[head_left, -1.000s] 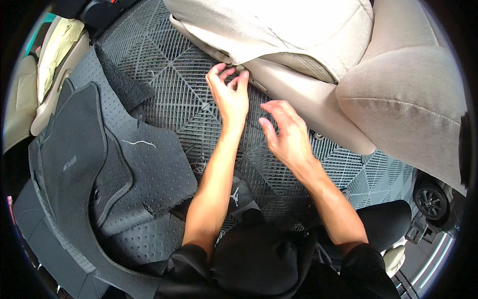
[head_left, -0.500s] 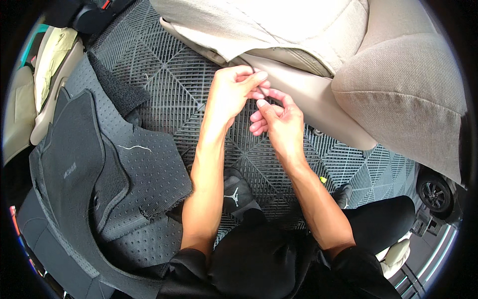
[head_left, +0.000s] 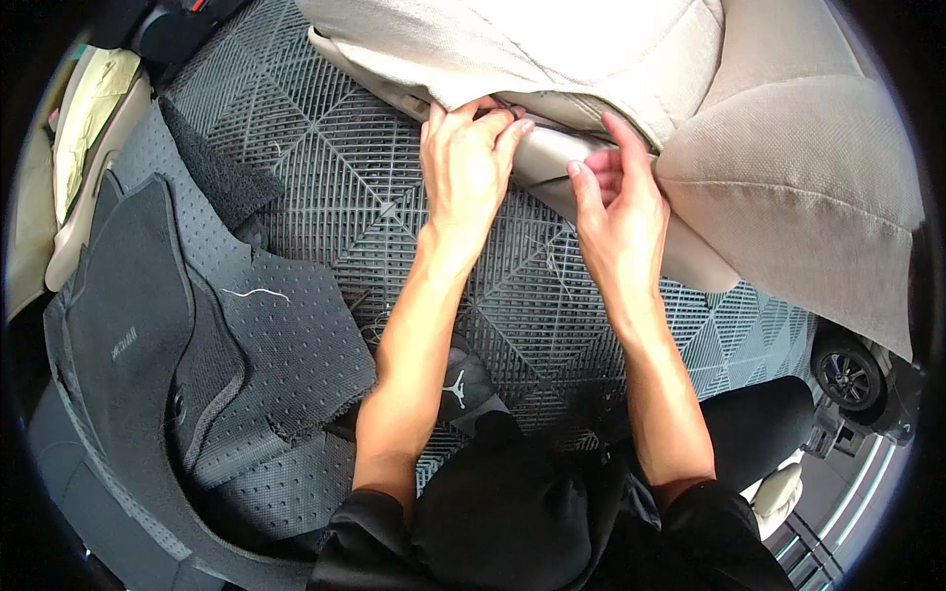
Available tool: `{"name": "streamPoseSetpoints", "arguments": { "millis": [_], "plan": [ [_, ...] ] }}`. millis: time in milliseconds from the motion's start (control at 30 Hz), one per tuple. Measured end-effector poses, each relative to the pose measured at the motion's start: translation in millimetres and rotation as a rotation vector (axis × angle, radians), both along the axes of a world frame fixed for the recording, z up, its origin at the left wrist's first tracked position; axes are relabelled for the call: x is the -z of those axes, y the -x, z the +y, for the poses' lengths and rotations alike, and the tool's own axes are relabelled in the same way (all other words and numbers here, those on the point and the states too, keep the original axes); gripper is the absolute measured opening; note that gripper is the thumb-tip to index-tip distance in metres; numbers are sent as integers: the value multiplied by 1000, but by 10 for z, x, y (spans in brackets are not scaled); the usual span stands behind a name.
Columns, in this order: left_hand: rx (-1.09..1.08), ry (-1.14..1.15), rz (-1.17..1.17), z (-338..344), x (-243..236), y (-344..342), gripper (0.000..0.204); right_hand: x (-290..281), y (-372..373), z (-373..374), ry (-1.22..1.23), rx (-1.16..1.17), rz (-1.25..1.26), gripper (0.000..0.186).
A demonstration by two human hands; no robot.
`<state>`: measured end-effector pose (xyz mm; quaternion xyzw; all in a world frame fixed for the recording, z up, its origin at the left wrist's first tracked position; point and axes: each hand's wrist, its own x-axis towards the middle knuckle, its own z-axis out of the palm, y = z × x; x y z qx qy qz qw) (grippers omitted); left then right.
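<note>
A beige car seat [head_left: 788, 187] lies at the upper right with a pale fabric cover [head_left: 591, 39] over its cushion. My left hand [head_left: 461, 163] reaches the cover's lower edge, its fingers closed and partly tucked beneath the fabric. Something small and dark shows by its fingertips; what it is I cannot make out. Close by, my right hand [head_left: 623, 202] is open over the smooth beige plastic side trim [head_left: 690, 256], thumb and forefinger apart. A thin dark line crosses the trim between both hands.
Black floor mats and a studded carpet piece [head_left: 296, 325] are piled at the left, a white thread [head_left: 256, 293] on top. Grey grid tiles [head_left: 394, 212] cover the floor. My shoe [head_left: 461, 384] stands below my left forearm. A car wheel [head_left: 849, 374] shows at the far right.
My hands were close together over the floor beside the trim, fingers around a thin dark thing. Now the left is up at the cover's edge, and the right has moved right and opened.
</note>
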<state>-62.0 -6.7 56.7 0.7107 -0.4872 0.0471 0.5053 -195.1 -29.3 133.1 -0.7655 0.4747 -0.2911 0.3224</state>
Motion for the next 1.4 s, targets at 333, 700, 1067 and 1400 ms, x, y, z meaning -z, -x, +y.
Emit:
{"name": "streamPoseSetpoints", "arguments": {
  "millis": [333,700,1067,1400],
  "plan": [
    [-95,-105,52,-116,-19,15,17,302,-98,-179,461,-381,289,37],
    [-98,-137,88,-144,2,-53,23,173,-132,-141,474,-379,562,45],
    [-313,109,1447,145,912,-233,43,-87,-416,-442,153,-433,567,25],
    [442,372,2050,-183,1307,-215,57,-189,-563,-610,-411,-455,693,40]
  ]
}}
